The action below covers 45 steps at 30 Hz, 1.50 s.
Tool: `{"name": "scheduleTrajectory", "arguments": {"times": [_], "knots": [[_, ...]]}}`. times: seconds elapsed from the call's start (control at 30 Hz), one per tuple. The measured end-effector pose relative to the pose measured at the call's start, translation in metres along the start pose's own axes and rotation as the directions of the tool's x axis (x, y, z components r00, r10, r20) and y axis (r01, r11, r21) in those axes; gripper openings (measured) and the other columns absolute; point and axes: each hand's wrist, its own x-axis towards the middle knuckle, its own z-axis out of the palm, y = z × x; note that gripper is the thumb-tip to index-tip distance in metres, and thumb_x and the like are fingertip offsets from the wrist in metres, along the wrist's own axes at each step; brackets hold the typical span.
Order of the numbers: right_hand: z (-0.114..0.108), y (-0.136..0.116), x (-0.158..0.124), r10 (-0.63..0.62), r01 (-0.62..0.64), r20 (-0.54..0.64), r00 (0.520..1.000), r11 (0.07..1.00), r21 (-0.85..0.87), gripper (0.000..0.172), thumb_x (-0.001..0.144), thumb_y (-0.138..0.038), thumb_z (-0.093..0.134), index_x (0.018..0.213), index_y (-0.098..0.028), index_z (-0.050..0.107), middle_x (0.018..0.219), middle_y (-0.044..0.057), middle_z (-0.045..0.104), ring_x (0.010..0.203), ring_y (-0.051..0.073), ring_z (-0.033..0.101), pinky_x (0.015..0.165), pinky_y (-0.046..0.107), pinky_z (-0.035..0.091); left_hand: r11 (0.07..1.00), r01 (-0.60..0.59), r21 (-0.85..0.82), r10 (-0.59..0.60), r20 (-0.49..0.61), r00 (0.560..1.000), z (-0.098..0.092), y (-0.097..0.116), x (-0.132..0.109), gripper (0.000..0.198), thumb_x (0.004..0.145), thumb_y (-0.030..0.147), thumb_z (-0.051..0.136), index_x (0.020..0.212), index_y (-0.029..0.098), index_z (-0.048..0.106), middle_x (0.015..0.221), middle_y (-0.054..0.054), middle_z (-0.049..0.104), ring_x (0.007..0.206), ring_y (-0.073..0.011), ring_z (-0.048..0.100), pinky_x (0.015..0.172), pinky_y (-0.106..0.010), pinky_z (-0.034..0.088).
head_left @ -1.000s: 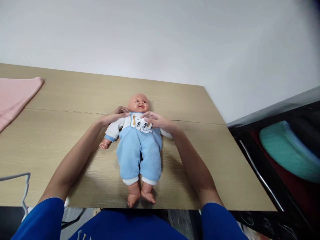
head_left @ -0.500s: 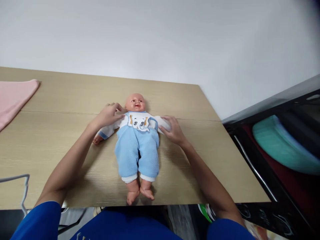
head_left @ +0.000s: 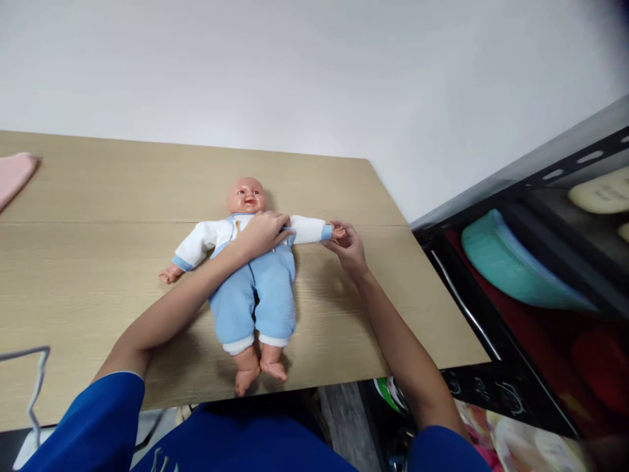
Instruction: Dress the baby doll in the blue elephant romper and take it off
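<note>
A baby doll in a white top and light blue dungarees lies on its back on the wooden table, its feet near the front edge. My left hand lies across the doll's chest, fingers at the shoulder of the doll's arm on the right side. That arm is stretched out sideways. At its end my right hand closes its thumb and fingers round the doll's small hand and blue cuff. The doll's other arm rests on the table, untouched.
A pink cloth lies at the far left. A white bent wire stands at the lower left. To the right, a black rack holds a teal bowl. A pale wall rises behind the table.
My left hand has moved right, from the doll's shoulder on the left onto its chest. My right hand has slid from the sleeve to the doll's hand. The view has shifted right.
</note>
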Motion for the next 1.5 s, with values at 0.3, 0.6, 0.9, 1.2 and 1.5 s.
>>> {"name": "scheduleTrajectory", "arguments": {"times": [0.3, 0.6, 0.9, 1.2, 1.5], "knots": [[0.074, -0.020, -0.001, -0.141, 0.139, 0.136, 0.981, 0.990, 0.023, 0.066, 0.076, -0.063, 0.097, 0.125, -0.031, 0.068, 0.129, 0.010, 0.073, 0.124, 0.032, 0.072, 0.110, 0.047, 0.062, 0.930, -0.099, -0.353, 0.110, 0.012, 0.994, -0.021, 0.029, -0.016, 0.029, 0.102, 0.056, 0.078, 0.107, 0.028, 0.086, 0.115, -0.016, 0.075, 0.116, -0.0380, 0.069, 0.117, -0.049, 0.049], [0.066, -0.025, -0.020, -0.297, 0.379, 0.349, 0.889, 0.905, -0.193, 0.040, 0.094, -0.061, 0.078, 0.120, -0.030, 0.074, 0.137, 0.014, 0.069, 0.138, 0.041, 0.061, 0.129, 0.065, 0.047, 0.866, -0.105, -0.489, 0.046, -0.130, 0.990, -0.021, 0.032, -0.020, 0.032, 0.100, 0.056, 0.084, 0.094, 0.025, 0.084, 0.100, -0.012, 0.074, 0.097, -0.0313, 0.069, 0.098, -0.046, 0.055], [0.079, -0.019, -0.030, -0.333, 0.382, 0.262, 0.906, 0.910, -0.163, 0.032, 0.106, -0.061, 0.072, 0.098, -0.031, 0.077, 0.120, 0.011, 0.076, 0.124, 0.035, 0.067, 0.122, 0.057, 0.050, 0.841, -0.018, -0.540, -0.029, -0.080, 0.996, -0.006, 0.010, -0.007, 0.042, 0.099, 0.061, 0.082, 0.092, 0.019, 0.077, 0.094, -0.008, 0.079, 0.091, -0.0261, 0.073, 0.087, -0.038, 0.054], [0.100, 0.009, -0.023, 0.068, -0.090, 0.074, 0.995, 0.931, 0.354, 0.055, 0.088, -0.083, 0.084, 0.094, -0.029, 0.071, 0.097, 0.004, 0.076, 0.096, 0.025, 0.072, 0.093, 0.040, 0.065, 0.994, 0.008, -0.106, -0.014, -0.063, 0.998, -0.004, 0.000, -0.010, 0.013, 0.099, 0.035, 0.060, 0.095, 0.023, 0.060, 0.100, -0.010, 0.074, 0.094, -0.0265, 0.066, 0.091, -0.041, 0.053], [0.102, 0.023, -0.018, 0.071, -0.069, -0.043, 0.997, 0.996, 0.060, 0.060, 0.094, -0.089, 0.067, 0.090, -0.029, 0.058, 0.083, -0.001, 0.060, 0.082, 0.019, 0.061, 0.079, 0.031, 0.058, 0.993, 0.096, -0.072, -0.097, -0.008, 0.995, -0.007, -0.002, -0.009, 0.007, 0.102, 0.030, 0.059, 0.103, 0.023, 0.061, 0.084, -0.001, 0.068, 0.075, -0.0205, 0.060, 0.072, -0.033, 0.040]]}}
